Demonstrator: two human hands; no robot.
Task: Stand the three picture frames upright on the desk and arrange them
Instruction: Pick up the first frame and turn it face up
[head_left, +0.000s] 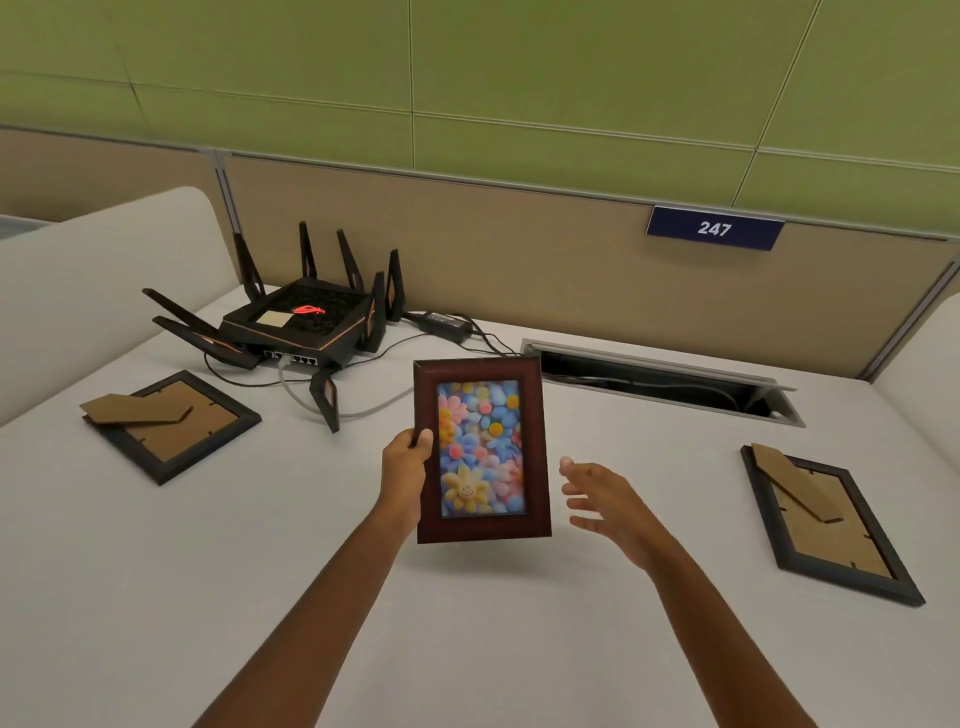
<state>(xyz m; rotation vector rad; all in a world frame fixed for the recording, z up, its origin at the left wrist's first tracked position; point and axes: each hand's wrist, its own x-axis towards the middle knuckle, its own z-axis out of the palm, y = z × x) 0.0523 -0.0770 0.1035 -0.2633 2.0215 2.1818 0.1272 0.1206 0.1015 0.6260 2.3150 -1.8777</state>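
Note:
My left hand (406, 473) grips the left edge of a reddish-brown picture frame (480, 449) with a colourful flower picture, held upright above the white desk (467, 623), picture facing me. My right hand (605, 501) hovers open just right of that frame, fingers spread, not touching it. A black frame (169, 423) lies face down at the desk's left, its cardboard back and stand showing. Another black frame (828, 522) lies face down at the right, also showing its cardboard stand.
A black router (304, 325) with several antennas sits at the back left, cables and a power brick (444, 322) trailing right. An open cable hatch (665, 382) is set in the desk behind the held frame. A beige partition with a "247" sign (714, 228) backs the desk.

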